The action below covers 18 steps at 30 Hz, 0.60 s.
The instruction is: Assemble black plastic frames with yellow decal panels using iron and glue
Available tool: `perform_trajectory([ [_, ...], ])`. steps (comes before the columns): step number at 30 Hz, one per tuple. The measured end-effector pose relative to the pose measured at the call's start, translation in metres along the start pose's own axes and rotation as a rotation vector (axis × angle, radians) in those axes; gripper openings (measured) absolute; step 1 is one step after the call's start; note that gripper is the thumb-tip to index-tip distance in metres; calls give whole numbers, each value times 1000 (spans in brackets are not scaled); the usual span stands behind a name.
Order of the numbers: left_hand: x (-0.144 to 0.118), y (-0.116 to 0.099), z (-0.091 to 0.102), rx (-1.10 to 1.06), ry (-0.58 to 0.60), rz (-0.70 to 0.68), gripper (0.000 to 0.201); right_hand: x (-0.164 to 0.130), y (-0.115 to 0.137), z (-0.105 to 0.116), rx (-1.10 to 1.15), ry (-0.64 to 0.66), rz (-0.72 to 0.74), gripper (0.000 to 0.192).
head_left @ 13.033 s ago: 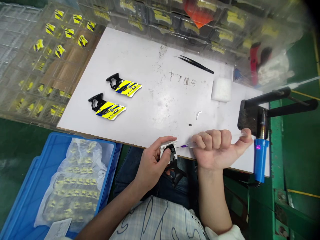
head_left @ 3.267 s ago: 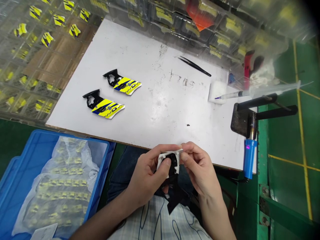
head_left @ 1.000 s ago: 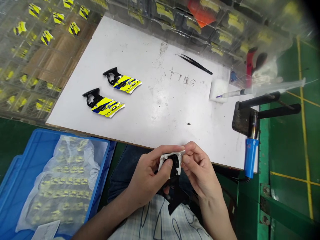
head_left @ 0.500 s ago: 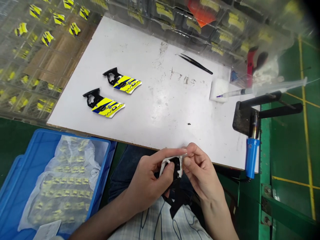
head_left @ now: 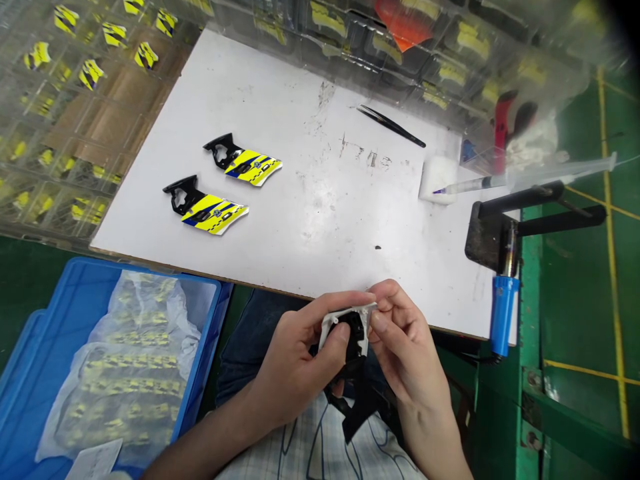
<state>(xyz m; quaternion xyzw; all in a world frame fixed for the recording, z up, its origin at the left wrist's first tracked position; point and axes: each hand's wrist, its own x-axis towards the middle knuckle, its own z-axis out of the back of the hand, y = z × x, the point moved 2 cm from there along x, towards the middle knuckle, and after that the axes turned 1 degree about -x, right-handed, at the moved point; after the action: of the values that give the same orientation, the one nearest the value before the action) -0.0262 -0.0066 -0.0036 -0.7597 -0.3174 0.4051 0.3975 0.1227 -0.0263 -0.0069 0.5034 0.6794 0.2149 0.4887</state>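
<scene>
White and scuffed, the flat board (head_left: 280,133) carries two glossy yellow-and-blue curved panels (head_left: 209,208) with black brackets, thin black tweezers (head_left: 391,126) and a clear syringe (head_left: 520,177) at its far right. Just off the board's near edge, the left hand (head_left: 295,363) and right hand (head_left: 403,347) pinch one small white-and-black plastic part (head_left: 349,327) between their fingertips.
</scene>
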Motion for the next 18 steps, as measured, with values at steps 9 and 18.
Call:
perform_trajectory([
  [9, 1, 0, 0, -9, -2, 8, 34, -1, -2, 4, 64, 30, -34, 10],
  [18, 1, 1, -1, 5, 27, -21, 33, -7, -5, 9, 8, 12, -13, 5],
])
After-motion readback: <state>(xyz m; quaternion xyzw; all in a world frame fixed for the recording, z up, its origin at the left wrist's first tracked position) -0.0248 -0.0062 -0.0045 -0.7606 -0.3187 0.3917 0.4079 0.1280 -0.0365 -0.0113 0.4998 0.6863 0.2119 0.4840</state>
